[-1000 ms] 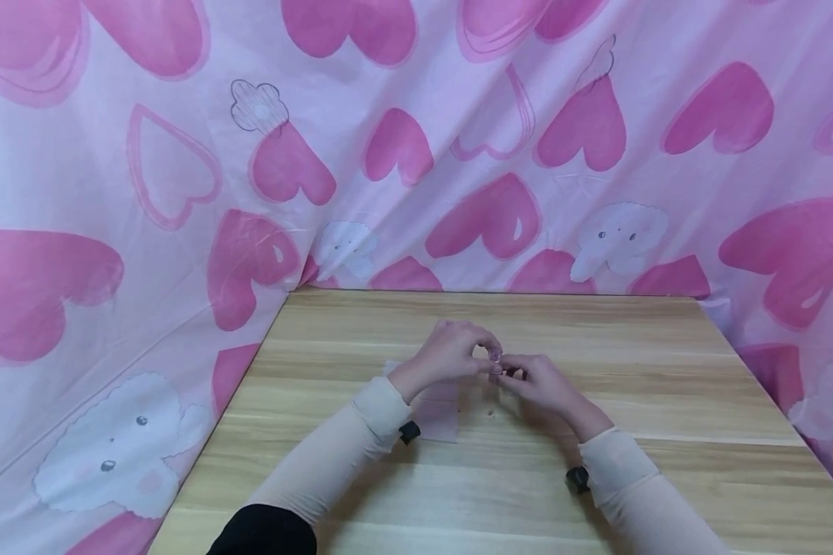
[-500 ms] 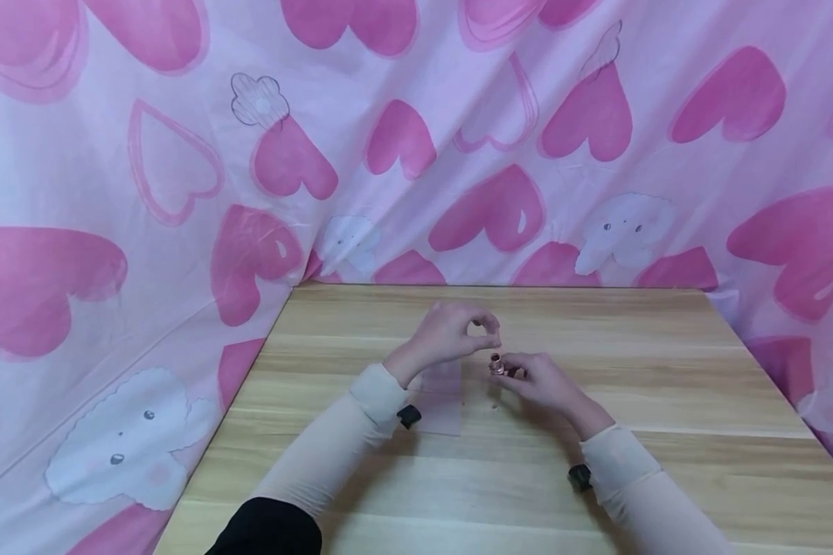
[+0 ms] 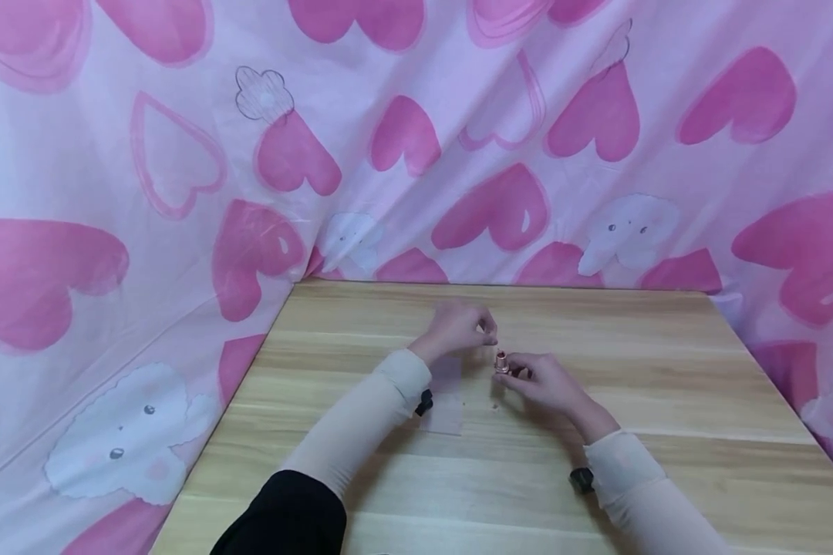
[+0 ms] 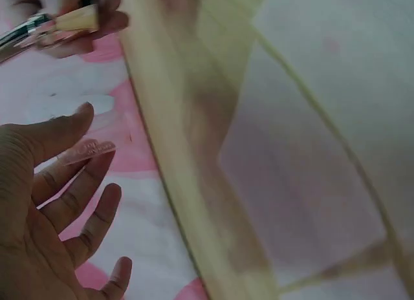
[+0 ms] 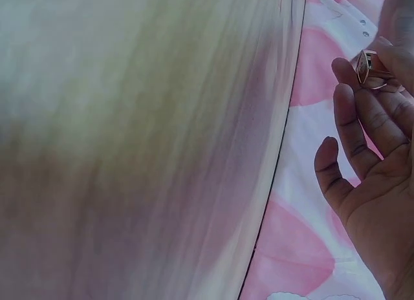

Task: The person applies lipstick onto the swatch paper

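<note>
My left hand (image 3: 458, 327) is raised over the table, thumb and fingers bent toward each other. In the left wrist view a small clear piece with white print (image 4: 90, 150) sits between that hand's thumb and fingertips, its other fingers spread. Just to the right and lower, my right hand (image 3: 544, 381) pinches a small shiny rose-gold metal piece (image 3: 502, 362) with a hollow, tube-like top pointing up. In the right wrist view this metal piece (image 5: 367, 68) is partly hidden by the thumb, and the remaining fingers are loosely bent.
Translucent pinkish sheets (image 3: 444, 412) lie on the wooden table (image 3: 632, 370) below the left forearm. A tiny speck (image 3: 495, 406) shows on the wood near the right hand. A pink heart-printed cloth (image 3: 403, 139) hangs behind the table and along its sides.
A second ago both hands met at the rose-gold piece. The left hand has since lifted up and away from it, leaving its top exposed. The right hand stays nearly in place, still holding it.
</note>
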### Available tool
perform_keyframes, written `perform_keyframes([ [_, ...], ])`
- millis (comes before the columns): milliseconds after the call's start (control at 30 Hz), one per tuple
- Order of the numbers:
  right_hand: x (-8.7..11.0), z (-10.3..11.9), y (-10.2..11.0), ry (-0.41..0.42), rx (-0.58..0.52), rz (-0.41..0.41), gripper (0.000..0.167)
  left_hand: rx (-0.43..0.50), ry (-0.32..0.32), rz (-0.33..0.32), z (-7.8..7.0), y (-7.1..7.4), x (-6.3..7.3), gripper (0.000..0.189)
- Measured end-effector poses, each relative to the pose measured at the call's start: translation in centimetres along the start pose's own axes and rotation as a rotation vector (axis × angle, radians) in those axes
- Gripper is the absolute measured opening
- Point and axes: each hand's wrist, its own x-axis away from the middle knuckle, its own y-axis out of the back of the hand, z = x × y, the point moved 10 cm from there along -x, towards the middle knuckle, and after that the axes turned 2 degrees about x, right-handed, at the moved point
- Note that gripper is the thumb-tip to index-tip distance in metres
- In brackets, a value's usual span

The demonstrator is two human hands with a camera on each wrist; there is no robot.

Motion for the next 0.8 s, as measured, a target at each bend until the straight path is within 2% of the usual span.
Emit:
perform_keyframes([
  [133,0.4,-0.2,-0.1,-0.016,0.002,0.009,0.004,-0.026,0.072,0.038,0.6,-1.8,-0.4,0.018],
  [300,0.3,-0.1,0.1,-0.023,-0.026,0.008,0.005,-0.038,0.138,0.056,0.7,-2.2,-0.4,0.021],
  [633,0.0,-0.4,0.6,-0.033,-0.019,-0.008,0.006,-0.020,0.176,0.054,1.2,-3.1,-0.5,0.017],
  [800,0.3,-0.8,0.3,-0.078,-0.052,-0.030,0.006,-0.044,0.158,0.027,1.1,-3.4,0.2,0.036],
])
